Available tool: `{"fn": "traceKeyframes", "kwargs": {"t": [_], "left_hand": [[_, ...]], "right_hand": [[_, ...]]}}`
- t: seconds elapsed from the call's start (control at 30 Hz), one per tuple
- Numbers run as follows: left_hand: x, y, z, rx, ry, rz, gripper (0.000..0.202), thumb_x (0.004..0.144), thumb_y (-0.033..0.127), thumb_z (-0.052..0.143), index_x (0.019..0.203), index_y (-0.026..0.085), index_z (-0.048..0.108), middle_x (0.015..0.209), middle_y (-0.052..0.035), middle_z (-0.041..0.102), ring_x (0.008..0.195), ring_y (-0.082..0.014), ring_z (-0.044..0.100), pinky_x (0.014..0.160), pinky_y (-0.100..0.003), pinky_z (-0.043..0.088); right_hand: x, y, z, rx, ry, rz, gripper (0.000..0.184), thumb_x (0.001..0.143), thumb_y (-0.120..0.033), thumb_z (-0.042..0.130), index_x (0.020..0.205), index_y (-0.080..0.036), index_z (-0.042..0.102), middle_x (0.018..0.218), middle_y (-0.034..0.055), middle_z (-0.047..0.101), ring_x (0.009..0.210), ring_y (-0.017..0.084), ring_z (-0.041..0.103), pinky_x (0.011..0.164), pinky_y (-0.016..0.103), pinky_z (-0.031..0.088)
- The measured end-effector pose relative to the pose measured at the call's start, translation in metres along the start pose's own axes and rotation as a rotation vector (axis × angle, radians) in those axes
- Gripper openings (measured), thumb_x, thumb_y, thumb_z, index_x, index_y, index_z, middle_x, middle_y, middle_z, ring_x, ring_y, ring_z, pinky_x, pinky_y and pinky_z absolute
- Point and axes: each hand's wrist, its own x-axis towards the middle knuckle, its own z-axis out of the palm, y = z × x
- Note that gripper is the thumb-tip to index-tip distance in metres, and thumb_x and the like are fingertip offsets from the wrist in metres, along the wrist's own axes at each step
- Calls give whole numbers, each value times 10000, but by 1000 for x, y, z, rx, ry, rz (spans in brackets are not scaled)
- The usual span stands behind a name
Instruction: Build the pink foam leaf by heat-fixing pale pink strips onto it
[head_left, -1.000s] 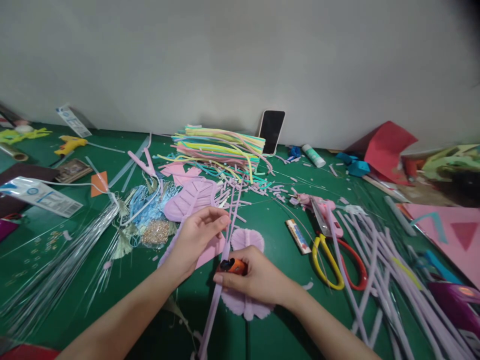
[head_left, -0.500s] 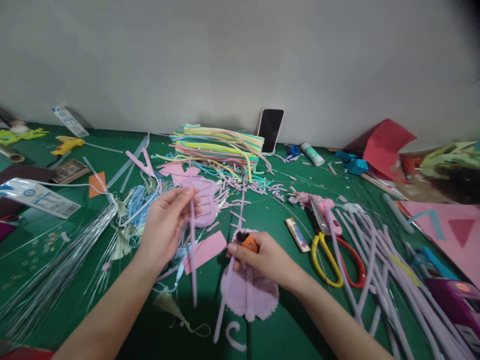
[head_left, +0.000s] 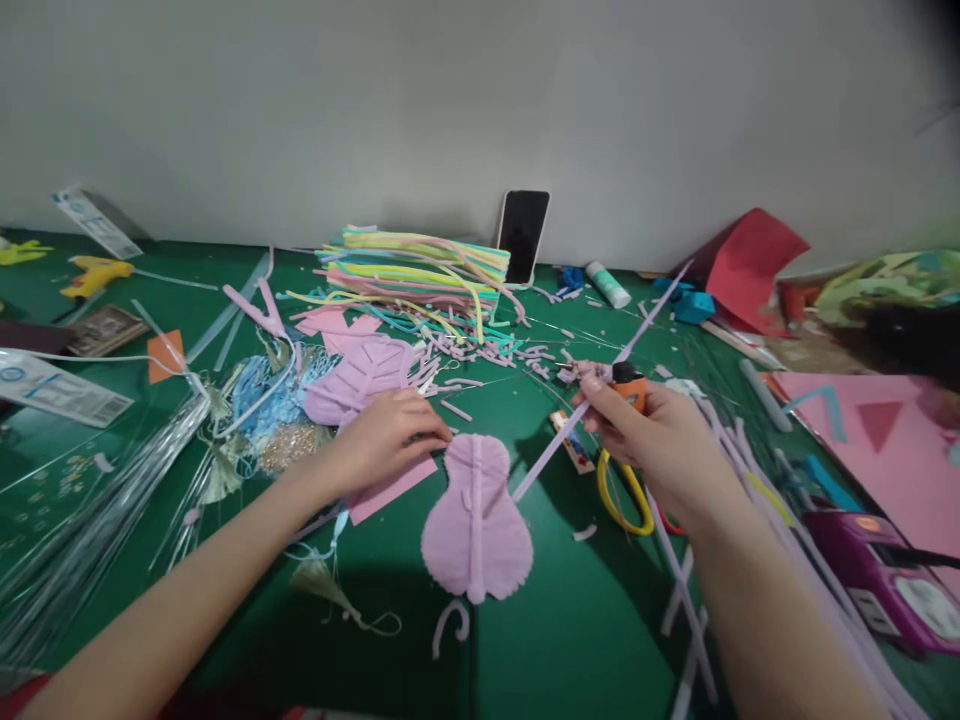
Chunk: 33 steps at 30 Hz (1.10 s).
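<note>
A lilac pipe cleaner (head_left: 551, 452) slants through my right hand (head_left: 649, 430), its lower end at the edge of a gourd-shaped lilac piece (head_left: 450, 550). The same hand grips a small orange tool with a black top (head_left: 628, 388); its exact kind is unclear. My left hand (head_left: 397, 432) rests palm down with fingers extended, the fingertips at the piece's upper left edge. It appears to hold nothing. Pink paper (head_left: 390, 490) lies partly under the left hand. Behind it sits a ribbed, leaf-like lilac piece (head_left: 367, 372). A curled lilac scrap (head_left: 454, 615) lies below the gourd shape.
Yellow-and-red-handled scissors (head_left: 626, 500) lie partly behind my right hand. Bundled coloured pipe cleaners (head_left: 420, 270) and a propped phone (head_left: 523, 235) are at the back. Blue tassels (head_left: 259, 405) and silvery strands (head_left: 127, 520) spread left, with a yellow glue gun (head_left: 97, 275). Lilac stems (head_left: 795, 560) line the right.
My right hand has moved right and up with the orange tool and a pipe cleaner, uncovering the gourd shape. My left hand has let go of its pipe cleaner and lowered to the table.
</note>
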Motion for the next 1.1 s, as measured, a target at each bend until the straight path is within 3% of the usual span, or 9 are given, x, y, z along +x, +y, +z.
{"fn": "traceKeyframes", "kwargs": {"t": [0.1, 0.2, 0.4, 0.53, 0.63, 0.9, 1.1], "left_hand": [[0, -10, 17, 94, 13, 62, 211, 915, 318, 518, 941, 221, 704, 928, -55, 687, 931, -207, 569, 860, -347, 382], [-4, -14, 19, 128, 40, 90, 225, 926, 304, 495, 960, 238, 707, 929, -55, 683, 971, -216, 552, 880, -366, 375], [-6, -18, 15, 172, 57, 94, 239, 919, 227, 487, 991, 286, 707, 982, -37, 703, 1046, -222, 543, 917, -397, 363], [-5, -20, 14, 168, 58, 106, 271, 919, 216, 453, 982, 281, 709, 974, -42, 713, 1076, -226, 545, 946, -412, 366], [-5, -21, 14, 180, 62, 106, 277, 916, 213, 449, 980, 279, 710, 973, -42, 718, 1080, -232, 544, 946, -424, 369], [-7, -20, 13, 168, 55, 86, 277, 921, 223, 452, 976, 282, 718, 980, -38, 724, 1082, -233, 545, 948, -419, 374], [-6, -13, 14, 45, 76, 59, 212, 886, 371, 563, 984, 265, 718, 974, -42, 716, 1059, -228, 553, 957, -392, 376]], "right_hand": [[2, 10, 5, -26, -47, 44, 445, 700, -587, 685, 598, -169, 569, 504, -31, 464, 379, 35, 296, 356, 207, 275], [4, 19, 9, -91, -83, 62, 445, 727, -603, 648, 634, -172, 587, 525, -16, 493, 402, 55, 337, 384, 224, 318], [4, 26, 13, -340, -154, 28, 446, 762, -594, 603, 611, -175, 577, 515, -13, 501, 424, 67, 352, 389, 224, 246], [-1, 29, 27, -650, -272, -28, 438, 778, -492, 600, 497, -192, 449, 444, -45, 388, 420, 71, 330, 400, 238, 218], [-5, 33, 43, -760, -262, -79, 444, 768, -465, 602, 497, -203, 367, 441, -58, 348, 428, 71, 299, 417, 249, 199], [-7, 42, 59, -807, -247, -106, 444, 777, -515, 584, 531, -208, 378, 468, -52, 385, 449, 87, 330, 459, 255, 219], [-6, 42, 60, -785, -251, -111, 431, 779, -495, 587, 532, -205, 386, 473, -52, 390, 457, 87, 330, 462, 252, 217]]}}
